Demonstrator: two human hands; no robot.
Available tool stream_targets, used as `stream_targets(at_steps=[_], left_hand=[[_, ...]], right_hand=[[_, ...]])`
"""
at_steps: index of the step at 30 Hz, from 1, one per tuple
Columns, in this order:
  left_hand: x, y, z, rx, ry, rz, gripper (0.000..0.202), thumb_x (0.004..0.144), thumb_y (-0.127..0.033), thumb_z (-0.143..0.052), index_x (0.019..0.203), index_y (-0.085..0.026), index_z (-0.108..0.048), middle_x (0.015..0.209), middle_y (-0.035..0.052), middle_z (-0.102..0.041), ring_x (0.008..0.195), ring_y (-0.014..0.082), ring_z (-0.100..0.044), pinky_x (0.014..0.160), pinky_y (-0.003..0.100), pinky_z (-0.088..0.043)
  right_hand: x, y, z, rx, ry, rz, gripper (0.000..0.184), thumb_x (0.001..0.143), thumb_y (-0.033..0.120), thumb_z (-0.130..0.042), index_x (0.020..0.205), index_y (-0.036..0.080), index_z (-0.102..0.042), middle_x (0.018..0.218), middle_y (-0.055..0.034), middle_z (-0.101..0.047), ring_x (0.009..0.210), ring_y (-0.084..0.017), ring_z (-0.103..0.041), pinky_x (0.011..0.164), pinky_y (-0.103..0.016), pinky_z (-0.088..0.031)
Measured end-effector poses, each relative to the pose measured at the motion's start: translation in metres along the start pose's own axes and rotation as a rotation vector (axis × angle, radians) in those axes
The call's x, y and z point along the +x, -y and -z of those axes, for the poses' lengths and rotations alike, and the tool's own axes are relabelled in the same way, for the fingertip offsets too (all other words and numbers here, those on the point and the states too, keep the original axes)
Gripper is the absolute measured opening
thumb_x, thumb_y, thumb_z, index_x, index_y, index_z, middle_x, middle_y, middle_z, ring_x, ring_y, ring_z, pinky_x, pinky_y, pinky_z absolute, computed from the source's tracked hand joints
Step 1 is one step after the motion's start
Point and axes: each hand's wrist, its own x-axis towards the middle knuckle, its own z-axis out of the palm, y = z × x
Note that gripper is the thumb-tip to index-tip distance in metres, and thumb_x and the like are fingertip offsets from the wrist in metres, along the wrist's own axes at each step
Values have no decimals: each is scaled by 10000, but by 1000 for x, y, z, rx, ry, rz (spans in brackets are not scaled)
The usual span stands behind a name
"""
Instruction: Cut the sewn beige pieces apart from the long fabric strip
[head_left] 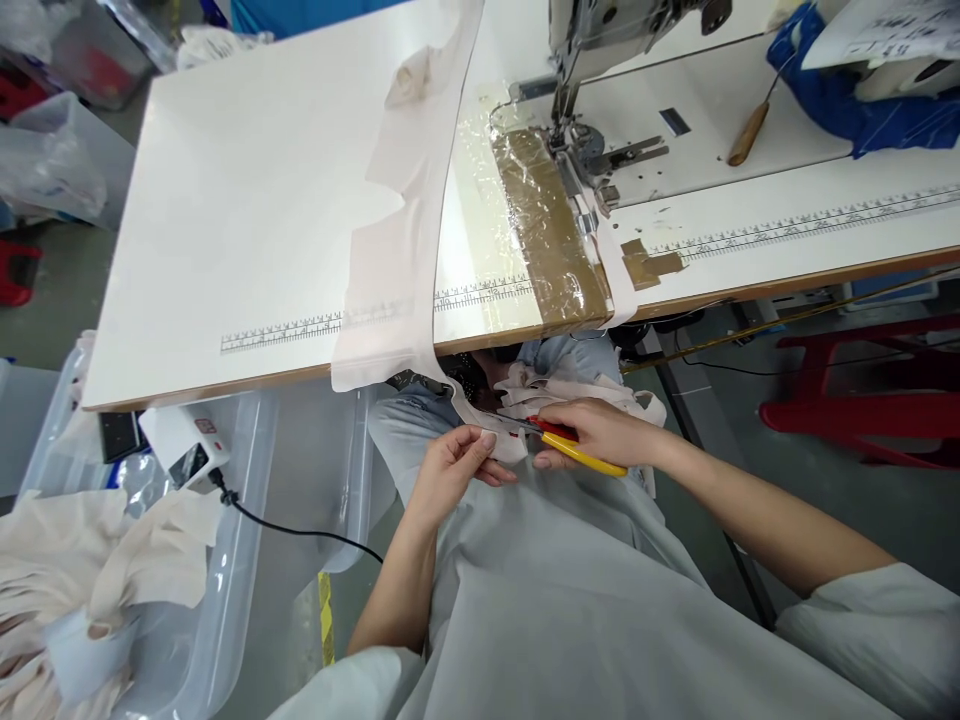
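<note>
My left hand (457, 467) pinches the end of a pale pink fabric strip (394, 300) above my lap. That strip runs up over the table's front edge and across the tabletop. In my right hand (600, 435) are scissors (577, 452) with red and yellow handles. Their blades point left and lie at the fabric beside my left fingertips; whether they are open or closed on it I cannot tell. More pale pink fabric (577, 388) is bunched on my lap behind the scissors, partly hidden by my right hand.
A sewing machine (581, 130) stands at the table's back right, with a narrow band (616, 270) hanging from it over the edge. An awl (750, 132) lies farther right. At left are a clear plastic bin (244, 560) of fabric pieces and a black cable (300, 528). A red stool (862, 405) stands right.
</note>
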Motion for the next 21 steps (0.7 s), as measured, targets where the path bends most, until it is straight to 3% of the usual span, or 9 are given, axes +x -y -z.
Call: stream_targets(at_steps=[3,6,8,10,12,14,17,19,21], left_hand=[[1,-2,-13,-13,77,-11,554,760,-668,-705,996,-216,-488,673,5,-693,602,220,-719,565,292,-553],[-3,-31,-12,218,98,-132,438,880,-615,-582,1040,-221,-477,792,26,-693,612,183,-692,525,270,-521],[-1,-68,0,534,-62,-352,293,939,-473,-547,1054,-204,-533,855,41,-682,652,155,-655,576,273,-520],[10,-110,15,864,-303,-599,217,904,-342,-603,1057,-192,-570,909,54,-655,754,172,-628,684,310,-533],[33,-149,29,1144,-450,-699,238,825,-226,-662,1042,-177,-577,1020,99,-626,910,231,-617,784,367,-530],[65,-177,37,1327,-534,-685,215,773,-162,-678,964,-171,-580,1047,134,-601,1023,299,-591,831,414,-512],[108,-199,40,1402,-617,-601,154,762,-126,-665,853,-179,-552,929,131,-587,1041,342,-580,851,442,-484],[121,-205,37,1328,-675,-549,137,789,-136,-650,803,-190,-525,827,104,-571,982,326,-591,838,425,-472],[115,-204,36,1181,-676,-574,145,841,-188,-627,756,-201,-510,752,77,-552,890,281,-589,790,377,-465]], right_hand=[[3,7,-10,182,-110,83,445,914,592,-524,731,215,-372,685,28,-437,634,-136,-408,581,-249,-304],[1,12,-15,228,-252,107,416,938,553,-511,732,211,-395,690,22,-445,634,-136,-409,583,-250,-325],[-8,14,-13,185,-327,99,378,939,514,-535,745,203,-446,703,15,-464,637,-136,-423,591,-252,-345],[-21,13,-8,149,-390,75,318,948,468,-543,786,195,-518,720,4,-509,639,-139,-461,604,-255,-379],[-38,10,-2,152,-447,42,275,951,454,-560,869,195,-597,782,-19,-597,682,-157,-542,643,-268,-434],[-56,4,4,198,-526,-11,294,938,495,-592,917,206,-638,887,-49,-679,792,-199,-629,727,-304,-493],[-88,-12,19,307,-696,-143,416,860,647,-648,829,233,-646,913,-73,-722,858,-263,-674,779,-382,-538],[-115,-25,33,382,-826,-198,475,765,729,-701,718,261,-631,775,-67,-696,762,-275,-670,725,-422,-559],[-146,-39,46,431,-926,-231,495,707,740,-741,605,281,-587,641,-55,-618,697,-281,-655,663,-436,-568]])
